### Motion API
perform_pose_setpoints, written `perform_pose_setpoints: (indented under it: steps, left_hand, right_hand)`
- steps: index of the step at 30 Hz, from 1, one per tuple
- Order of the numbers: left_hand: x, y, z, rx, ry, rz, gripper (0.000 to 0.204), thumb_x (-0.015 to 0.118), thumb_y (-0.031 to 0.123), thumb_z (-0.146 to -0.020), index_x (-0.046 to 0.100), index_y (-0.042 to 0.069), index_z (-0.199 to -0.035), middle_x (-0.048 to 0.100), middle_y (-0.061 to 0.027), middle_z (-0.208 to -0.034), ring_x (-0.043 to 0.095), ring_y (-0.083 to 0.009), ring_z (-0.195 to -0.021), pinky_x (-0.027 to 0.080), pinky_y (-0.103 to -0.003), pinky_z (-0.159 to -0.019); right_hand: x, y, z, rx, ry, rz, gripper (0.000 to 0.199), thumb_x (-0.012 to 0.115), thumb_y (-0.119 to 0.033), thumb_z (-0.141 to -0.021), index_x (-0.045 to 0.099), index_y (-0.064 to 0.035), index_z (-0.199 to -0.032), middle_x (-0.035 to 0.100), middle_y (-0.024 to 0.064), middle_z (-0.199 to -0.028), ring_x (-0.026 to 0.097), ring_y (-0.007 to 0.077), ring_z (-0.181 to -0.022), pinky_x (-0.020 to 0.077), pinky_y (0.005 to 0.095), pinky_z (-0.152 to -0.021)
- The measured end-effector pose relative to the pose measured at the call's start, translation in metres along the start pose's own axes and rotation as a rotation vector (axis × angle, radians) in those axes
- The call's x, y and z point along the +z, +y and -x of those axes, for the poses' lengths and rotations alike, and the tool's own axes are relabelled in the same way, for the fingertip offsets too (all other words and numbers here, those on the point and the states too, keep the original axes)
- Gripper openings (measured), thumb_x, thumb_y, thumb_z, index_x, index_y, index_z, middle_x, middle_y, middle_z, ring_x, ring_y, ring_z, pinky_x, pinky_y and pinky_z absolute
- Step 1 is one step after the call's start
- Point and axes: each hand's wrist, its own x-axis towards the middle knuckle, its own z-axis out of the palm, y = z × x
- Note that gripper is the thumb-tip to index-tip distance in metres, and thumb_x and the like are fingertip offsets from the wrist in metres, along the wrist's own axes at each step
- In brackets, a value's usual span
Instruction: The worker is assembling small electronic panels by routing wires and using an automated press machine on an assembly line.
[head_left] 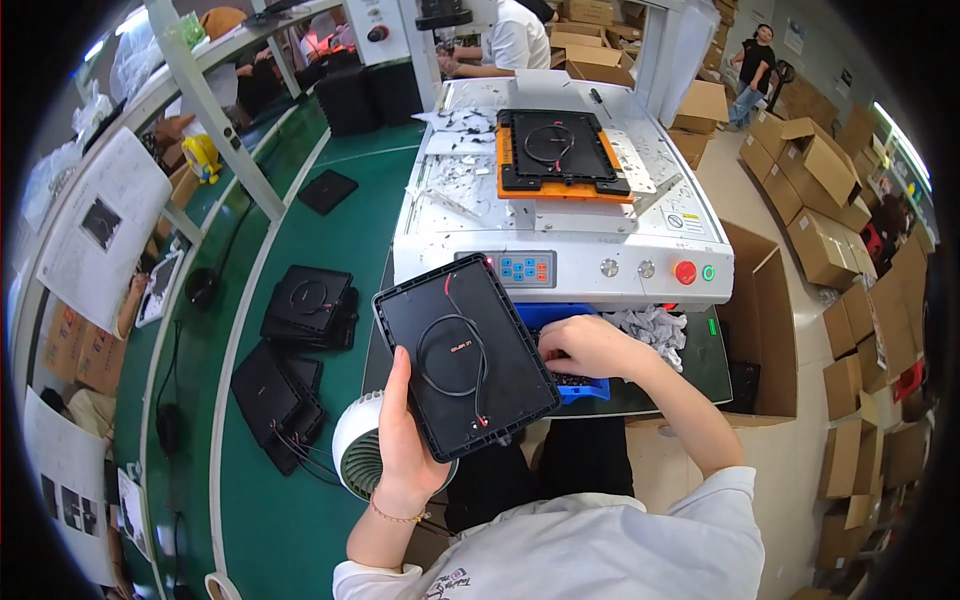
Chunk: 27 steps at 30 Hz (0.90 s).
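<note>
My left hand (405,445) grips a black rectangular plastic housing (445,390) by its lower left edge, with the thumb along its side. The housing is tilted, its inner face upward, and a looped black cable with red ends lies on it. Just to its right, my right hand (595,345) reaches into a blue bin (592,391) of small dark parts. Those fingers are curled together, their tips partly hidden; what they pinch cannot be made out. Beyond, a similar black housing (590,150) with a coiled cable sits in an orange fixture (570,194) on a white machine (440,255).
Stacked black housings (305,300) and more with cables (275,395) lie on the green bench (255,530) at left. A white fan (352,440) stands under my left wrist. Crumpled white material (655,330) is right of the bin. An open carton (775,340) stands at right.
</note>
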Motion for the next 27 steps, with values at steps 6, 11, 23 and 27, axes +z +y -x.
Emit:
perform_pose_setpoints:
  steps: [6, 11, 23, 27]
  left_hand:
    - [-0.002, -0.004, -0.005, -0.031, 0.074, -0.068, 0.051, 0.038, 0.044, -0.103, 0.05, 0.005, -0.135, 0.061, -0.0101, -0.127, 0.063, -0.0221, -0.112, 0.052, -0.038, -0.096]
    - [-0.004, -0.01, -0.007, -0.058, 0.021, -0.066, 0.049, 0.039, 0.042, -0.103, 0.051, 0.007, -0.134, 0.062, -0.0094, -0.125, 0.063, -0.0225, -0.112, 0.052, -0.039, -0.096]
    - [-0.007, -0.016, -0.01, -0.101, 0.035, 0.013, 0.043, 0.036, 0.037, -0.105, 0.053, 0.005, -0.128, 0.064, -0.0092, -0.119, 0.067, -0.0192, -0.103, 0.056, -0.035, -0.089]
    - [-0.009, -0.019, -0.008, -0.096, 0.046, 0.024, 0.041, 0.036, 0.036, -0.105, 0.054, 0.005, -0.127, 0.064, -0.0091, -0.118, 0.067, -0.0189, -0.102, 0.056, -0.035, -0.088]
  right_hand:
    - [-0.009, -0.021, 0.032, -0.141, 0.472, -0.457, 0.01, 0.073, -0.003, -0.082, 0.068, -0.0014, -0.091, 0.071, 0.0075, -0.088, 0.07, 0.0191, -0.08, 0.054, 0.0278, -0.069]
    - [-0.01, -0.052, 0.046, -0.355, 0.601, -0.723, 0.016, 0.071, 0.009, -0.079, 0.069, 0.0017, -0.093, 0.071, 0.0127, -0.087, 0.071, 0.0225, -0.081, 0.056, 0.0297, -0.072]
    - [-0.011, -0.097, 0.039, -0.359, 0.431, -0.294, 0.016, 0.077, -0.005, -0.077, 0.073, -0.0055, -0.093, 0.069, 0.005, -0.091, 0.068, 0.0198, -0.08, 0.0549, 0.0298, -0.068]
    - [-0.003, -0.105, 0.032, -0.322, 0.47, -0.214, 0.015, 0.08, -0.01, -0.076, 0.072, -0.0074, -0.089, 0.067, 0.0025, -0.087, 0.065, 0.0181, -0.076, 0.0504, 0.0304, -0.065]
